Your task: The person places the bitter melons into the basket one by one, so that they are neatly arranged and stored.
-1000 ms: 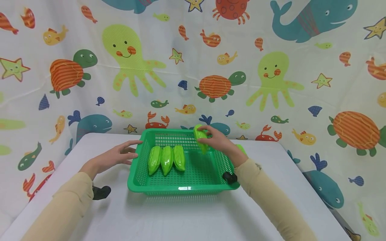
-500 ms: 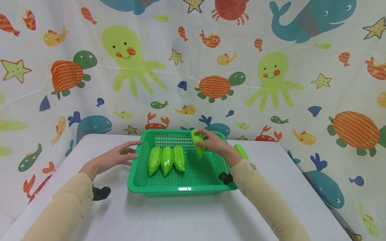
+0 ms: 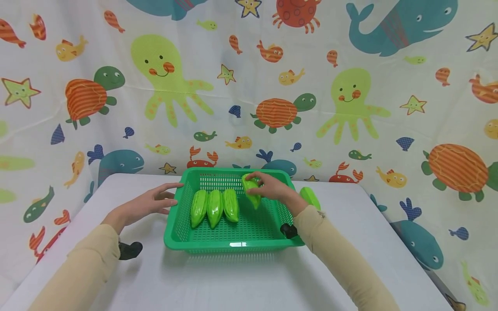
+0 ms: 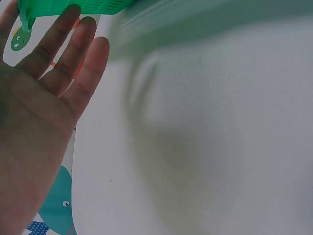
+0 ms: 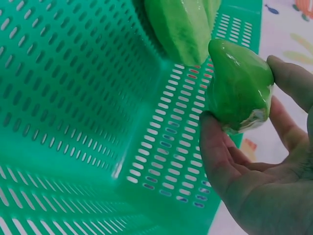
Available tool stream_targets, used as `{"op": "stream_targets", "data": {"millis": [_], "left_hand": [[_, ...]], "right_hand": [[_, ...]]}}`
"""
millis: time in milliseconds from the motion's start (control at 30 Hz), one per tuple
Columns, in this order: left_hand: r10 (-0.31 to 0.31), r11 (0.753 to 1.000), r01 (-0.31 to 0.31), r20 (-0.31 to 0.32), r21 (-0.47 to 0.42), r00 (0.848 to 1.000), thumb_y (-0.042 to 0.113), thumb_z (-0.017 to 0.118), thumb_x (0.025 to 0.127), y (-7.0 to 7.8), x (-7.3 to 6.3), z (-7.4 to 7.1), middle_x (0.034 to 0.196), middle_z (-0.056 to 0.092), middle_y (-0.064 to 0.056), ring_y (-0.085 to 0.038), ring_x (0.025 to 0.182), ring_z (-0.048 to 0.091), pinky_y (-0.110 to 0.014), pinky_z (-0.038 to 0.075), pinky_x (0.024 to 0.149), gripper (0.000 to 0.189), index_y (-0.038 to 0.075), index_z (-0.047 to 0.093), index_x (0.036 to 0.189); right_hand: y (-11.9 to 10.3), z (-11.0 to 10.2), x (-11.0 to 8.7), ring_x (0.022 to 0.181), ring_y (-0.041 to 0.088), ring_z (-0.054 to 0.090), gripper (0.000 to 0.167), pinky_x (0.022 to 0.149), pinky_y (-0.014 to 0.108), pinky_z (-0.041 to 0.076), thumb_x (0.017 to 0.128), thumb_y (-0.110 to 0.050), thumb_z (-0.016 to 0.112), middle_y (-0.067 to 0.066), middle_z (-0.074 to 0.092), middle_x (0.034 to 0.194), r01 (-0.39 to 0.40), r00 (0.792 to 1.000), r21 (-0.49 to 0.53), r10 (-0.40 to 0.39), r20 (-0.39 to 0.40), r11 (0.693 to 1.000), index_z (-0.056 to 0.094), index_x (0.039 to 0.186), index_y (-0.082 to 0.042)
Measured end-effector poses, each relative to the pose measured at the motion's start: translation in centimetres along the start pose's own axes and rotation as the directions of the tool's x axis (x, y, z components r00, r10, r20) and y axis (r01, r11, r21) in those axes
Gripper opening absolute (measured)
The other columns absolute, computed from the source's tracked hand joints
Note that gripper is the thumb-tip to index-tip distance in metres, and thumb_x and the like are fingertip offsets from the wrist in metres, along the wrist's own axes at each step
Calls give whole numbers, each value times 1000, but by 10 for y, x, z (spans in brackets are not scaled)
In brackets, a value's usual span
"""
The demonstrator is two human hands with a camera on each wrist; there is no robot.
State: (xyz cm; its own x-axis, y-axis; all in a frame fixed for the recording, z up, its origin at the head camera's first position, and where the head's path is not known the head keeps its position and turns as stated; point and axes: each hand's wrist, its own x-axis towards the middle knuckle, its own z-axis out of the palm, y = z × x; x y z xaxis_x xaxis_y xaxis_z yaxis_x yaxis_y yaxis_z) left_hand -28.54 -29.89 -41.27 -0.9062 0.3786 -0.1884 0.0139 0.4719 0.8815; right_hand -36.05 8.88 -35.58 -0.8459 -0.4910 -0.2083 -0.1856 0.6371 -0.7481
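Observation:
My right hand (image 3: 271, 188) pinches a bright green bitter melon (image 3: 250, 188) between thumb and fingers, its pointed end downward. It hangs over the right half of a green plastic basket (image 3: 233, 244). In the right wrist view the held bitter melon (image 5: 239, 85) appears near the basket's slotted wall, thumb on one side and fingers on the other. Three more bitter melons (image 3: 215, 207) lie side by side in the basket's left half. My left hand (image 3: 149, 201), fingers extended and slightly bent, is at the basket's left rim; the left wrist view shows its bare palm (image 4: 34, 107).
Another green bitter melon (image 3: 310, 198) lies on the white table (image 3: 346, 216) just right of the basket, partly hidden by my right arm. A white curtain (image 3: 241, 34) printed with sea animals hangs behind and around the table. Black wrist devices (image 3: 130, 249) sit under both wrists.
My right hand has moved left and lower with the bitter melon, bringing it closer to the three in the basket. More of the one outside is uncovered. The left hand stays in place.

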Motion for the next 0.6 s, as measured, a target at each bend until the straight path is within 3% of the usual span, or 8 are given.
{"op": "stream_targets", "data": {"millis": [367, 600], "left_hand": [[8, 1000, -8, -1, -14, 1000, 41, 54, 99, -1, 1, 0, 152, 33, -21, -42, 135, 38, -54, 47, 98, 63, 31, 25, 154], [13, 1000, -13, -7, -16, 1000, 41, 55, 99, -2, 2, 0, 152, 33, -21, -42, 135, 37, -53, 48, 98, 63, 31, 26, 154]], "right_hand": [[2, 12, 7, 103, 22, 55, 44, 81, 36, 51, 92, -23, 69, 9, 53, 134, 9, 999, -120, -3, 54, 993, 56, 133, -17], [4, 18, 10, 95, 20, 55, 44, 76, 34, 53, 90, -19, 72, 10, 54, 125, -21, 998, -94, 26, 54, 995, 56, 131, -15]]}}
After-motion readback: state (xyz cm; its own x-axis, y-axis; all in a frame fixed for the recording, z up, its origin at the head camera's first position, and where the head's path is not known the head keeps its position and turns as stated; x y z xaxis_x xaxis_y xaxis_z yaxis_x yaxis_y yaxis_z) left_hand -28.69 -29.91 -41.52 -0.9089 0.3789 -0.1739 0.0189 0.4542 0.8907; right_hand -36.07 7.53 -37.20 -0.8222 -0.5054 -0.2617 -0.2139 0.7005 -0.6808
